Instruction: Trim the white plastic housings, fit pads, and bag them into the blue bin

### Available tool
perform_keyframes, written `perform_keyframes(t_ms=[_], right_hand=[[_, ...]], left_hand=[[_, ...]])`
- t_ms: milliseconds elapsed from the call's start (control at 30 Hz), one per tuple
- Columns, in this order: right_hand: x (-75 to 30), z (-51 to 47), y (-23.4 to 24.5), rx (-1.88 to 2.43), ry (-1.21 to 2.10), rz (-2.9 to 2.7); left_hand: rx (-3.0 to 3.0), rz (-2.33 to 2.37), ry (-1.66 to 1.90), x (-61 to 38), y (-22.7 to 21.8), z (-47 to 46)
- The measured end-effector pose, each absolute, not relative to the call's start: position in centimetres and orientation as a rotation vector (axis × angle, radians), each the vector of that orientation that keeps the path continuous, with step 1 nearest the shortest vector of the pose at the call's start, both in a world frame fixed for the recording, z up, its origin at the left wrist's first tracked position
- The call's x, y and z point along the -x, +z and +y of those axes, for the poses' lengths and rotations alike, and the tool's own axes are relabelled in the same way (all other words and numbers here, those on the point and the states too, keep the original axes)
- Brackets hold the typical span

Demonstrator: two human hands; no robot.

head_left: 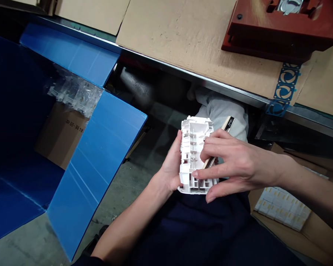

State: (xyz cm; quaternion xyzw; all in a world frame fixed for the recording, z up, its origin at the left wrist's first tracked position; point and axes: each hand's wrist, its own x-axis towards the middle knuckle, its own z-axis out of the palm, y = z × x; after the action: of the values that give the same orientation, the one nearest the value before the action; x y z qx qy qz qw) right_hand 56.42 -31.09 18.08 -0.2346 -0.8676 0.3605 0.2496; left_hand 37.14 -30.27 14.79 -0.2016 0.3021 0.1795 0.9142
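Observation:
A white plastic housing (pixel 193 147), ribbed and divided inside, is held over my lap with its open side up. My left hand (pixel 172 162) grips it along the left edge, thumb up the side. In my right hand (pixel 230 159) is a slim cream-and-black handled tool (pixel 228 123), slanting across the right side of the housing. Its lower end points down into the bottom compartments, and my fingers partly cover it, so its kind is unclear. My right index fingertip rests near the housing's lower ribs.
A large blue box (pixel 97 166) with flaps folded out stands at left, holding clear plastic bags (pixel 74 92). Ahead is a cardboard-covered workbench (pixel 172 33) with a red-brown fixture (pixel 269 37). At lower right, a carton (pixel 316 236) contains white-and-yellow pieces (pixel 283 207).

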Motion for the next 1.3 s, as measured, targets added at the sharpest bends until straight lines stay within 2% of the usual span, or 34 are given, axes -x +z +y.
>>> perform_keyframes(t_ms=[200,300,500,800,933,1300], right_hand=[[-57.0,-31.1,17.6,0.67,1.076,-2.267],[-57.6,-31.3,17.2,0.884,1.033,-2.112],[-57.4,-32.7,16.0,1.535,0.895,-1.501],[-55.1,-35.2,13.5,1.715,0.96,-0.853],[-54.1,-35.8,14.1,1.769,0.913,-0.877],[-51.9,-36.4,18.0,1.863,0.68,-1.4]], left_hand=[[0.376,0.613,0.397,-36.7,14.5,-30.2],[0.329,0.657,0.513,-36.4,14.2,-30.0],[0.181,0.723,0.676,-35.2,14.0,-28.6],[-0.068,1.121,0.855,-35.6,15.5,-27.5],[-0.203,1.113,1.001,-36.4,15.8,-27.7],[-0.558,1.108,1.259,-36.9,16.2,-28.1]])
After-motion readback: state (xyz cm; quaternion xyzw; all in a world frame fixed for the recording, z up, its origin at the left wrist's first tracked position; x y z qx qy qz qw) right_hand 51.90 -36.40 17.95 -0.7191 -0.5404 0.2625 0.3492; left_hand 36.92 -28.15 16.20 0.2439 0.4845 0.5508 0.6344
